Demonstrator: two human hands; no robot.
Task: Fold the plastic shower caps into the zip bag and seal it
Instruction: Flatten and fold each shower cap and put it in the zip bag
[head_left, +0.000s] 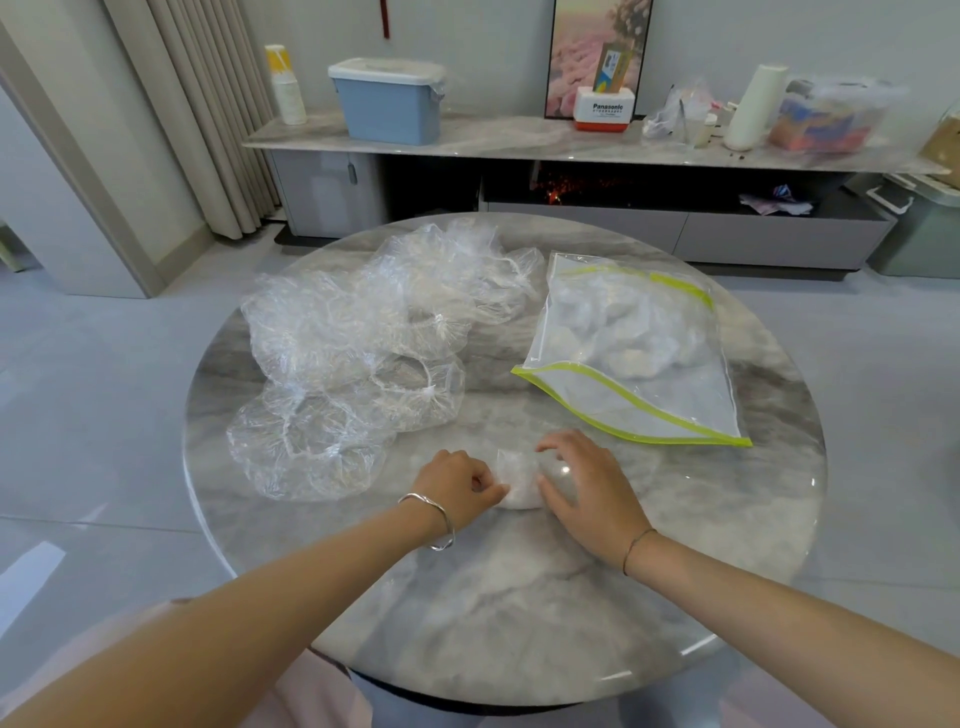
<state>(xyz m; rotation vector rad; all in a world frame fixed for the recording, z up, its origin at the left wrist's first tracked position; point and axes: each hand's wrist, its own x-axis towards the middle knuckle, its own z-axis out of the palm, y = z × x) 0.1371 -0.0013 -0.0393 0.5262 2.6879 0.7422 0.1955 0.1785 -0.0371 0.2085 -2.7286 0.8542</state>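
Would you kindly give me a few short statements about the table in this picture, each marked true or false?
1. The left hand and right hand are both on a small folded cap. True.
2. The zip bag is sealed. False: its green-edged mouth stands parted.
3. The zip bag is empty. False: crumpled clear plastic, apparently folded caps, lies inside.
4. The pile of unfolded caps lies to the left of the zip bag. True.
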